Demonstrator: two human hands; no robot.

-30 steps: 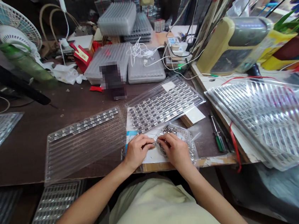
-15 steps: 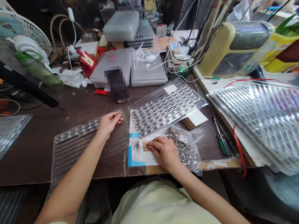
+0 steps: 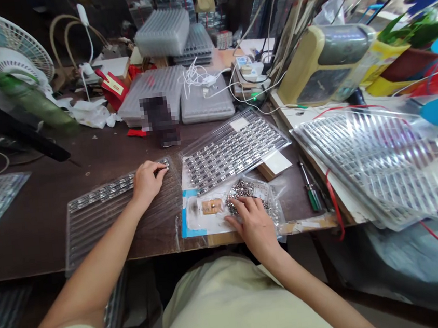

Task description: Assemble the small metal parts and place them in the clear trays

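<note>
Head view: our left hand (image 3: 147, 183) rests on a clear tray (image 3: 125, 223) on the table (image 3: 26, 231), its fingers (image 3: 159, 169) curled together at the end of a component strip (image 3: 102, 192); we cannot tell whether they clamp the strip or only touch it. Our right hand (image 3: 253, 224) lies on a plastic bag (image 3: 268, 200) of small metal parts (image 3: 241, 190), its fingers (image 3: 235, 210) apart and spread over the parts, clamped on nothing we can pick out; the bag sits partly on a white sheet (image 3: 197, 219) edged with blue tape (image 3: 183, 222), and a small tan board (image 3: 212, 206) lies on that sheet just left of the parts. Above them, a second clear tray (image 3: 236, 149) holds rows of strips, its near edge overlapping the sheet; a wooden block (image 3: 267, 172) pokes out beneath its right corner. Two screwdrivers (image 3: 311, 192) lie to the right, beside a large clear tray (image 3: 372, 169) propped on a white board (image 3: 318, 138). Farther off sit grey trays (image 3: 206, 97) with a white cable (image 3: 196, 75) on them, a pixelated object (image 3: 158, 121) (too blurred for us to name) and a fan (image 3: 6, 58).
</note>
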